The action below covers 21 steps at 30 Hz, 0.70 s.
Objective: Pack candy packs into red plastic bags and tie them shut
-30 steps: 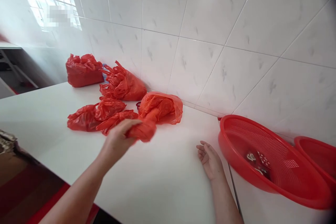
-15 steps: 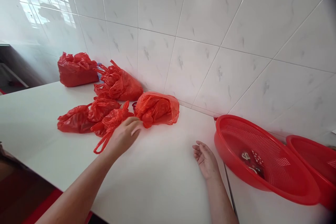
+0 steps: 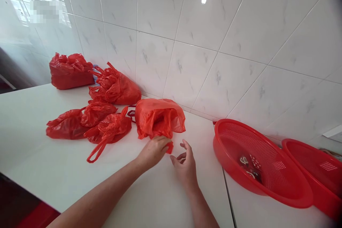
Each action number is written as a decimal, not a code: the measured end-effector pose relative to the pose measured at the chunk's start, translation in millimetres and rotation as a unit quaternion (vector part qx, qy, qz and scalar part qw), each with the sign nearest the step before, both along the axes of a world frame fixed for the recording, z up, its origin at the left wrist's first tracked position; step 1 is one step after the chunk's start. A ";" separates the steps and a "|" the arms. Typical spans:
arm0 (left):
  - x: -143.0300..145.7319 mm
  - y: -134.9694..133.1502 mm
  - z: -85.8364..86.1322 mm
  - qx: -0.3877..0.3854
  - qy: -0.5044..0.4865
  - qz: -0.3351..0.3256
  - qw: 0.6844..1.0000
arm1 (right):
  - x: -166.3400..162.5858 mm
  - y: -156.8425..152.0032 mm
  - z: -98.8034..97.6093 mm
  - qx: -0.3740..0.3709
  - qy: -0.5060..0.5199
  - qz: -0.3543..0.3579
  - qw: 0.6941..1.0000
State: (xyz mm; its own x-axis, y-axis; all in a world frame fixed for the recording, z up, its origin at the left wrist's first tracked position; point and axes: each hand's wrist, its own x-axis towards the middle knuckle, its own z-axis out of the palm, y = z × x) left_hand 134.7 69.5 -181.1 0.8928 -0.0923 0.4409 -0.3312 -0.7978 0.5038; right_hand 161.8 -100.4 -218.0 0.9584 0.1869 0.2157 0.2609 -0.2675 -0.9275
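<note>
My left hand (image 3: 154, 152) is closed on red plastic film at the near edge of a crumpled red plastic bag (image 3: 149, 115). A bit of that film pokes out past the fingertips. The bag lies on the white table (image 3: 149, 192) by the wall, its mouth gaping toward the right. Just right of the left hand, my right hand (image 3: 185, 165) has its fingers curved and apart, holding nothing. Left of the bag sits a knotted red plastic bag (image 3: 112, 128) with a handle loop trailing toward me.
More filled red bags (image 3: 120, 87) stand farther back and left, one boxy red bag (image 3: 71, 73) at the far end. On the right, a large red colander (image 3: 235, 174) holds several small items, beside a second red basin (image 3: 315, 171). A tiled wall (image 3: 197, 74) bounds the back.
My left hand has moved right, pulling a piece of red film out from the bag. My right hand has come left toward it, fingers raised. The view has shifted slightly.
</note>
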 end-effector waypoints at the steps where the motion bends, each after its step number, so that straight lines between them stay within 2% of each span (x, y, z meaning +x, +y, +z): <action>1: -3.8 -6.2 0.1 -0.007 0.012 -0.028 1.000 | -2.2 5.8 0.4 0.000 -0.001 -0.001 1.000; 2: -6.1 -9.6 -0.1 -0.013 0.021 -0.045 0.999 | -2.9 9.6 0.4 0.002 0.007 0.003 1.000; 4: -4.8 -8.7 -1.2 -0.010 0.010 -0.036 0.999 | -1.0 11.5 -0.3 0.010 0.028 0.021 0.999; 6: 4.9 -0.3 -2.9 0.018 -0.033 -0.006 0.999 | 3.3 8.4 -1.9 0.015 0.034 0.030 0.999; 8: 21.5 10.6 -4.3 0.061 -0.049 -0.009 0.997 | 7.2 4.0 -3.8 0.007 0.027 0.038 0.999; 12: 60.5 27.2 -7.8 0.103 0.042 -0.068 0.991 | 11.0 -2.3 -6.2 -0.016 0.013 0.018 1.000; 15: 83.0 33.4 -14.9 0.078 0.069 -0.050 0.993 | 14.9 -10.4 -4.8 -0.008 0.009 -0.039 0.999; 21: 107.4 35.1 -38.9 -0.052 0.054 0.083 0.994 | 25.3 -32.9 0.7 0.020 0.041 -0.152 0.987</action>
